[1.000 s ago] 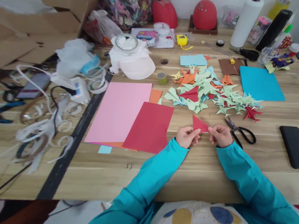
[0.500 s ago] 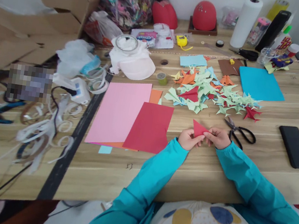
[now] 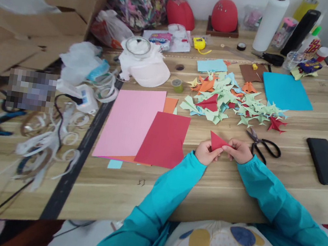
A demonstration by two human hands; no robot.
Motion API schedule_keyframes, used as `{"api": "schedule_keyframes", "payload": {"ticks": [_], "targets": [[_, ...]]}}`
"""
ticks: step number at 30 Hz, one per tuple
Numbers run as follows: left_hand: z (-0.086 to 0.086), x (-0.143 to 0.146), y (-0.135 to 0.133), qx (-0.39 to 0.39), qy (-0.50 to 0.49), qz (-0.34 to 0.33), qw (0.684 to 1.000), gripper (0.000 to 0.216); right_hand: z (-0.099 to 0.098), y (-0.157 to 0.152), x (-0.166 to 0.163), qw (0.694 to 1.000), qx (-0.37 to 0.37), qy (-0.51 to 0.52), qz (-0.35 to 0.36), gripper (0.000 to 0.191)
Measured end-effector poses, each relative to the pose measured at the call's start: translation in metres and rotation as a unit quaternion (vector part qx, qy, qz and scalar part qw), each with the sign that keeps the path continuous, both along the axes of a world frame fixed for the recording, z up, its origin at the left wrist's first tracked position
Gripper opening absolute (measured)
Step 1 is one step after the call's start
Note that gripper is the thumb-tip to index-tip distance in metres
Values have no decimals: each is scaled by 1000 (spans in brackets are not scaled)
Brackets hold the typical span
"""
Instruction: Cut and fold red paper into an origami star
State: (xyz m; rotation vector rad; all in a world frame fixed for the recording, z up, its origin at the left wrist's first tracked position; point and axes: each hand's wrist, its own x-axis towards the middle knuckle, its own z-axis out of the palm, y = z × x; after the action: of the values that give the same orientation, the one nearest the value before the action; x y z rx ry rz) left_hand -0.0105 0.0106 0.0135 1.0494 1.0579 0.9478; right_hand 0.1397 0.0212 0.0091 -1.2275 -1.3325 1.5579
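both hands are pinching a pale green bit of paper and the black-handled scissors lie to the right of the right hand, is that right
Not quite: the paper is red, not pale green, as the head view shows. The left hand and right hand do pinch it, and the black-handled scissors are where you say.

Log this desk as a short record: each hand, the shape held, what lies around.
left hand: pinching the red piece
right hand: pinching the same piece
shape: triangular where it shows
beyond the hands: paper pile, mostly pale green
beside right hand: scissors
to the left: red sheet overlapping pink sheet
far right: phone, screen dark
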Motion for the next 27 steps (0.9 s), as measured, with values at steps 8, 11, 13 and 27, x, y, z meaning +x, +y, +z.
{"api": "schedule_keyframes", "payload": {"ticks": [8, 11, 13, 27], "targets": [[4, -2, 2, -7, 3, 7, 1000, 34, 2, 0, 0, 996, 17, 19, -80, 46], [2, -2, 2, -7, 5, 16, 1000, 37, 3, 1, 1, 996, 10, 29, -84, 44], [2, -3, 3, -11, 5, 16, 1000, 38, 3, 1, 2, 996, -2, 37, -78, 42], [-3, 0, 3, 55, 68, 28, 996, 40, 2, 0, 4, 1000, -7, 0, 22, 37]]}}
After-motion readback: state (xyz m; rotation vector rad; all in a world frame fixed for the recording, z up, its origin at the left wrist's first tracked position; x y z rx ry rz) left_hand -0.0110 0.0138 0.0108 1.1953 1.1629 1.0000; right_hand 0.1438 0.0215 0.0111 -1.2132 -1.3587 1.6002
